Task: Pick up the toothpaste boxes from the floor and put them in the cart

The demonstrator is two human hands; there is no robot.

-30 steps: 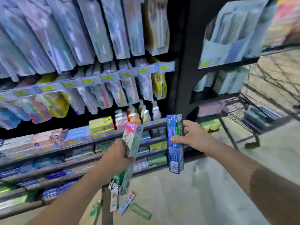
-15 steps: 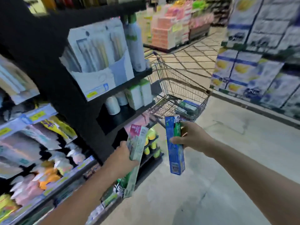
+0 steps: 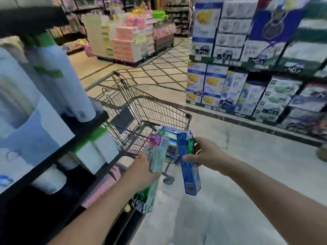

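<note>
My left hand (image 3: 141, 171) grips a green box (image 3: 155, 167), my right hand (image 3: 206, 152) a blue box (image 3: 188, 168), the cart (image 3: 152, 110) at twelve o'clock.

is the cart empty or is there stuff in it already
Not empty: the cart already has boxes lying on its wire floor, partly hidden behind the two held boxes; how many, cannot tell.

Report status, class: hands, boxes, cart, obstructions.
Left hand grips green-white box. Right hand grips blue box. Both short of cart. Nothing between.

Both arms out fwd; left hand (image 3: 141, 172) & right hand (image 3: 207, 152) grip closed.
</note>
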